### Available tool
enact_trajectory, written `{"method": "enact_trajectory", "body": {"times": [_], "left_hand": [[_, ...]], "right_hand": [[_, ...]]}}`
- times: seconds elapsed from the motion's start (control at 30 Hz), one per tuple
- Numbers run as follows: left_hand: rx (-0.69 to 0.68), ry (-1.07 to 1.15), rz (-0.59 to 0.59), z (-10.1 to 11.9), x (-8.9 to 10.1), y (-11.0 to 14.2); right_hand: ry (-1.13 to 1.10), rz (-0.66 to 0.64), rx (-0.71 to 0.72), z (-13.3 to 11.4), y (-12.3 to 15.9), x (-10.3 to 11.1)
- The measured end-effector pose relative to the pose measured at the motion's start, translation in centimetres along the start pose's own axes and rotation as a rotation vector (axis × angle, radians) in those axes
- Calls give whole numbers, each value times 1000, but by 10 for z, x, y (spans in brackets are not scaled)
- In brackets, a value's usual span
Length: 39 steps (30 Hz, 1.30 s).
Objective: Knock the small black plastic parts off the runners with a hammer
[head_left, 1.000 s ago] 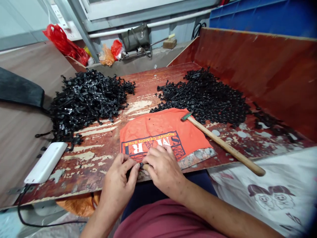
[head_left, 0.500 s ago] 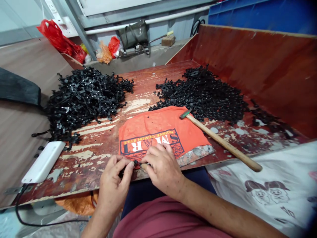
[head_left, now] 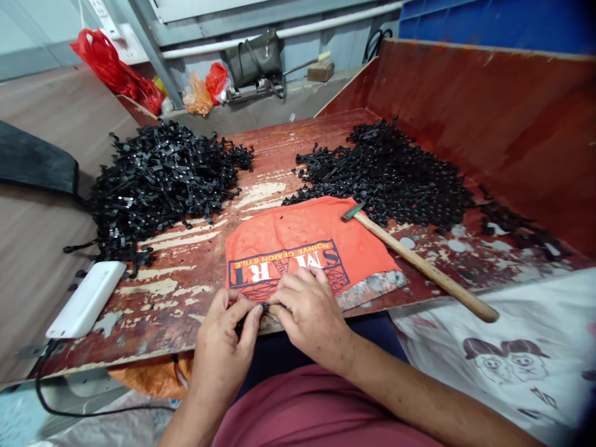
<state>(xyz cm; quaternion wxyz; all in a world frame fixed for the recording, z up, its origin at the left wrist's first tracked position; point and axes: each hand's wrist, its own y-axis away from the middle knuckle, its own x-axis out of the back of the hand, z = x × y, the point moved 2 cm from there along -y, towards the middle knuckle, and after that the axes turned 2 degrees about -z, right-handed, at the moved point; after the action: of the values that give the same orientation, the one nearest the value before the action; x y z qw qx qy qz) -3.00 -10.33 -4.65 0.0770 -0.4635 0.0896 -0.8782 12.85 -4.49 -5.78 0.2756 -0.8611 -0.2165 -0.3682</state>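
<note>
At the front edge of the bench, my left hand point(head_left: 228, 332) pinches a small black part point(head_left: 265, 307) with a round end between thumb and forefinger. My right hand point(head_left: 311, 313) is closed around a small tool with a wooden handle point(head_left: 276, 309). The tool's tip, too small to make out, meets the round end of the part. Under both hands lies an orange printed cloth point(head_left: 284, 233) over a stone slab point(head_left: 372, 288). A hammer point(head_left: 423, 264) with a green-marked head rests on the cloth's right side, its wooden handle pointing toward me.
Piles of similar black parts stand back left point(head_left: 162, 174) and back right point(head_left: 395, 174). A white power bank point(head_left: 86, 301) with a black cable lies front left. Wooden boards point(head_left: 488, 118) wall the bench. A dark green bag point(head_left: 255, 59) and plastic bags sit behind it.
My left hand has shifted slightly right, bringing the part's round end up against the tool in my right hand. The whole view has also moved a little.
</note>
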Motion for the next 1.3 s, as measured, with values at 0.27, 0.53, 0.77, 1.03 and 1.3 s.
{"method": "enact_trajectory", "body": {"times": [0.27, 0.53, 0.77, 1.03, 1.3], "left_hand": [[-1, -35, -90, 0, 2, -4], [-7, -40, -51, 5, -1, 0], [6, -40, 3, 6, -6, 4], [-7, -37, -61, 9, -7, -10], [-5, -31, -141, 5, -2, -11]], "right_hand": [[-30, 21, 46, 2, 1, 2], [52, 32, 277, -2, 5, 0], [-128, 73, 243, 6, 6, 8], [-9, 8, 77, 14, 4, 28], [49, -67, -8, 1, -7, 6]]}}
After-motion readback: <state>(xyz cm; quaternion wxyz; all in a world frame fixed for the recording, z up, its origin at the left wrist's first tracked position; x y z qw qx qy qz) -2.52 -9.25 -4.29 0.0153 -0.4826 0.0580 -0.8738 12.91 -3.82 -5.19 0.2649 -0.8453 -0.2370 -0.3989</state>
